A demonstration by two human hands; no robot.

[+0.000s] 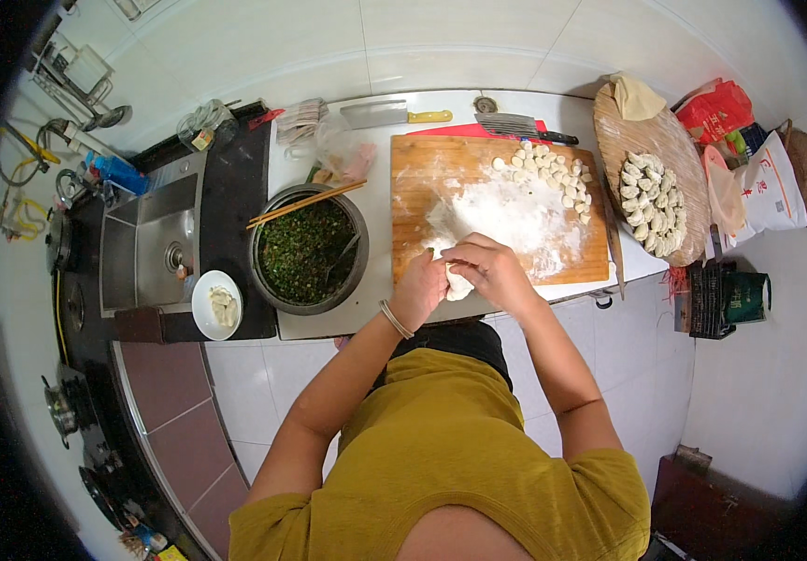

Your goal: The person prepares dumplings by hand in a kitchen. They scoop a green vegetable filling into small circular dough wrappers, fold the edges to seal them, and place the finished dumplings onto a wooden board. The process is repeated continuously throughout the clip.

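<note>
Over the near edge of a floured wooden board [413, 220], both my hands are closed on a small white dumpling [460, 287]. My left hand [419, 290] cups it from the left, a bracelet on that wrist. The fingers of my right hand [495, 269] pinch its top edge from the right. Any filling inside is hidden. Loose flour [515, 220] lies spread over the middle of the board. Several small dough pieces [553, 173] are grouped at its far right. Left of the board stands a large metal bowl [261, 271] of chopped green filling [305, 252].
Chopsticks [305, 205] rest across the bowl, and a spoon is stuck in the filling. Two cleavers [375, 114] [511, 123] lie behind the board. At right, a round board [684, 173] carries several finished dumplings [651, 206]. A white bowl [199, 309] sits beside the sink [156, 229].
</note>
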